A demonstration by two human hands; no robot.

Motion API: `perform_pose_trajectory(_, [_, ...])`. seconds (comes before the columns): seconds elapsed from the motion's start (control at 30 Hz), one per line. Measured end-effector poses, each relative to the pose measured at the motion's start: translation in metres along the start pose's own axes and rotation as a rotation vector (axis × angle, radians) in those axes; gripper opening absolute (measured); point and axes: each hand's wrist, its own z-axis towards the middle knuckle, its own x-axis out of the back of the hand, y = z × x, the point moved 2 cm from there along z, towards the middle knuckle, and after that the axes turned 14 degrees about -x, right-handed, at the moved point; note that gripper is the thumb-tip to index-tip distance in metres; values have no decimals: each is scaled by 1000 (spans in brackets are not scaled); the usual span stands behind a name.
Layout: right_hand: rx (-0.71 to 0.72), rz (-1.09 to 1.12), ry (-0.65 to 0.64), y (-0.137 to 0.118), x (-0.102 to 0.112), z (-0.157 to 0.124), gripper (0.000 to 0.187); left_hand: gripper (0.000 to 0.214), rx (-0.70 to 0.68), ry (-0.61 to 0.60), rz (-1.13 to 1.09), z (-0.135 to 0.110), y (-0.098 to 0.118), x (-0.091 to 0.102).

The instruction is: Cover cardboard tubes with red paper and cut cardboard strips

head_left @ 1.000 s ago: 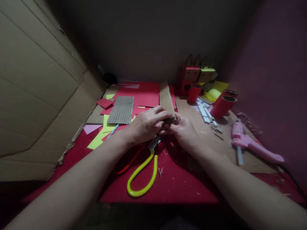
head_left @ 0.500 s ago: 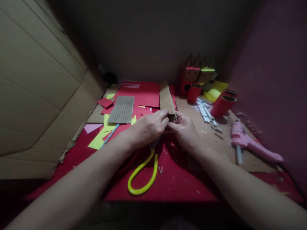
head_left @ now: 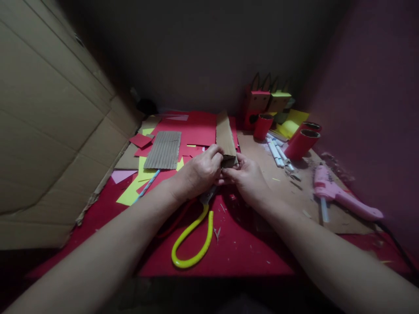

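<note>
A long brown cardboard strip points away from me over the red work surface. My left hand grips its near end from the left, fingers curled over the top. My right hand pinches the same end from the right. The near end looks folded or rolled between my fingers. Yellow-handled scissors lie just below my hands, their blades hidden under my left hand.
A large cardboard sheet leans at the left. Corrugated card and red and yellow paper scraps lie behind. Red tubes, white sticks and small paper figures stand at the back right. A pink glue gun lies right.
Both hands kept hold of the strip's near end and shifted slightly; my left fingers have curled tighter over it. The view has drifted a little.
</note>
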Motion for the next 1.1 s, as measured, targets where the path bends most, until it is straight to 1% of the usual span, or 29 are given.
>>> perform_pose_trajectory(0.07, [8, 9, 17, 0, 0, 0, 29, 12, 21, 4, -42, 0, 1, 0])
perform_pose_trajectory(0.13, [-4, 15, 22, 0, 0, 0, 26, 12, 33, -4, -90, 0, 3, 0])
perform_pose_trajectory(0.23, [-53, 38, -13, -1, 1, 1, 20, 6, 42, -22, -162, 0, 4, -2])
perform_pose_trajectory(0.3, [-61, 66, -55, -1, 1, 2, 20, 5, 129, 33, -239, -1, 2, -3])
perform_pose_trajectory(0.37, [-54, 76, -86, -1, 1, 2, 23, 15, 248, 110, -333, -1, -2, -3])
perform_pose_trajectory(0.4, [-54, 64, -94, 0, 1, 3, 24, 18, 293, 123, -371, -1, -4, -3])
perform_pose_trajectory(0.43, [-56, 46, -102, 1, 1, 3, 25, 17, 319, 118, -397, -1, -5, -2])
perform_pose_trajectory(0.47, [-62, 26, -111, 1, 1, 3, 26, 11, 326, 105, -405, 0, -5, -2])
perform_pose_trajectory(0.5, [-67, 17, -117, 2, 0, 4, 26, 4, 319, 92, -392, 1, -4, -2])
perform_pose_trajectory(0.6, [-57, 99, -129, 2, -1, 4, 23, 15, 246, 65, -272, 3, 2, -1])
perform_pose_trajectory(0.7, [-34, 206, -171, 1, -4, 5, 21, 19, 175, -11, -127, 4, 11, -4])
perform_pose_trajectory(0.83, [-14, 265, -210, 1, -6, 6, 24, 21, 146, -61, 11, 4, 18, -4])
perform_pose_trajectory(0.9, [-24, 274, -211, 2, -6, 6, 26, 19, 170, -63, 0, 3, 18, -2])
perform_pose_trajectory(1.0, [-52, 229, -231, 2, -5, 5, 22, 12, 240, -56, -67, 1, 14, 0])
perform_pose_trajectory(1.1, [-61, 170, -274, 2, -5, 4, 20, 13, 326, -10, -108, 0, 8, 2])
